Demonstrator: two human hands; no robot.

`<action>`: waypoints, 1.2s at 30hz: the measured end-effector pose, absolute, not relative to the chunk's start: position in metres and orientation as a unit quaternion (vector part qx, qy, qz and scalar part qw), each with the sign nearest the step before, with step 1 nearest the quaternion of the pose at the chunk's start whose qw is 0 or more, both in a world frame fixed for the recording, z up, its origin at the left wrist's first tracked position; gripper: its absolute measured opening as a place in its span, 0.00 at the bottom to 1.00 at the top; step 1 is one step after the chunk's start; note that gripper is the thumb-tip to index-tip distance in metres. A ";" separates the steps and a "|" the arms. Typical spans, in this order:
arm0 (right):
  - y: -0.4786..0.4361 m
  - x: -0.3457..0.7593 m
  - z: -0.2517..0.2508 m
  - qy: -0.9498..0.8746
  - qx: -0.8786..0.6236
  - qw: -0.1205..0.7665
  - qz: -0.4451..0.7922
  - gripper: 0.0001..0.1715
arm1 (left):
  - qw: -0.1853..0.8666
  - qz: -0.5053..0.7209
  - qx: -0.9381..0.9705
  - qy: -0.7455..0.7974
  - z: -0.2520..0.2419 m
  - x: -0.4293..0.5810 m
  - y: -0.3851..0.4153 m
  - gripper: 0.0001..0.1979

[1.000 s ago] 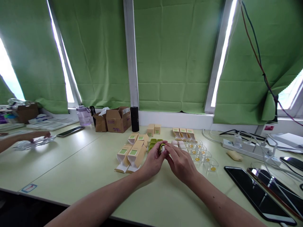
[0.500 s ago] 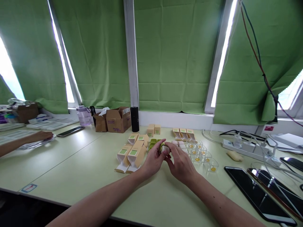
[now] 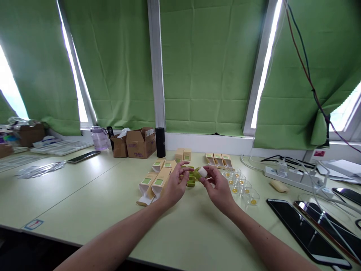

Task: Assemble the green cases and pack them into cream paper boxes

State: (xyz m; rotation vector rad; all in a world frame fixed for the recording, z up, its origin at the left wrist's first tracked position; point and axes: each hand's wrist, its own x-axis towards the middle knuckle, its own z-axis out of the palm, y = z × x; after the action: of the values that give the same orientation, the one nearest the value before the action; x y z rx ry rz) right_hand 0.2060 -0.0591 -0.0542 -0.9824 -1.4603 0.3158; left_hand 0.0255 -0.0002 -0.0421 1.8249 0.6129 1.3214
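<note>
My right hand pinches a small green piece with a white cap just above the table. Beside it my left hand hovers with its fingers spread, its fingertips close to the piece and holding nothing. Under and behind the hands lie several small green parts. To the left lie open tan cartons with green labels. To the right stand several clear cups with yellow dots. More tan cartons stand further back.
Two cardboard boxes, a black cylinder and a purple bottle stand by the window sill. A power strip with cables and dark tablets lie at the right. A phone and clear plastic trays lie at the left.
My hands have lifted and come apart; the right one now holds the green and white piece alone, and the left has let go. The other person's hand at the far left is gone.
</note>
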 end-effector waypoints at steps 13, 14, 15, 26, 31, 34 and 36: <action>-0.056 0.206 -0.039 -0.462 -0.376 0.677 0.433 0.36 | 0.023 0.454 0.874 0.171 -0.046 0.023 -0.002 0.31; -0.056 0.206 -0.039 -0.459 -0.375 0.674 0.442 0.36 | 0.019 0.449 0.877 0.172 -0.047 0.024 -0.002 0.31; -0.056 0.206 -0.039 -0.459 -0.372 0.671 0.449 0.36 | 0.016 0.446 0.878 0.171 -0.047 0.024 -0.001 0.31; -0.064 0.203 -0.040 -0.466 -0.391 0.625 0.489 0.42 | 0.045 0.473 0.865 0.159 -0.050 0.023 0.004 0.29; -0.063 0.206 -0.038 -0.454 -0.428 0.625 0.469 0.44 | 0.174 0.502 0.822 0.204 -0.051 0.025 0.006 0.24; -0.062 0.208 -0.038 -0.465 -0.440 0.612 0.465 0.45 | 0.298 0.495 0.778 0.246 -0.049 0.028 0.010 0.19; -0.062 0.208 -0.037 -0.476 -0.451 0.603 0.455 0.46 | 0.377 0.479 0.746 0.269 -0.047 0.030 0.012 0.17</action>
State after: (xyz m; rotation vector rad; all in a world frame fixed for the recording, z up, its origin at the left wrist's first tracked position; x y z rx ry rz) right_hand 0.2081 -0.0617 -0.0372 -1.0437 -1.1019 1.0545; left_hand 0.0300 0.0115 -0.0469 1.9060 0.6889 1.2237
